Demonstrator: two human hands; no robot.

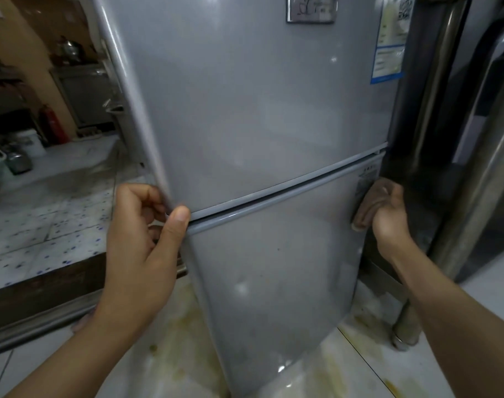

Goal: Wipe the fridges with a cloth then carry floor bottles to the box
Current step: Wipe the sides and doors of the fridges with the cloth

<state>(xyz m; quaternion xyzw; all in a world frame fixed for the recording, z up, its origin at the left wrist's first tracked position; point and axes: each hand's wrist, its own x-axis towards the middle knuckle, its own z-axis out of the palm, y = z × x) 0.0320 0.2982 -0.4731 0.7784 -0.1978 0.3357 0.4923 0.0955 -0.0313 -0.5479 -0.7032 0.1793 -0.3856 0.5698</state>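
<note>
A grey two-door fridge [245,116] fills the middle of the head view, with a seam between its upper and lower doors. My left hand [141,242] grips the left edge of the fridge at that seam, thumb on the front, fingers curled behind the upper door's corner. My right hand [388,214] presses a brown cloth [368,202] against the right edge of the lower door, just below the seam. No bottles or box are in view.
A stainless steel fridge [474,139] stands close on the right, one metal leg [405,328] on the stained white floor. At left a raised tiled step [44,225] leads to a red fire extinguisher [54,124], buckets and a metal counter.
</note>
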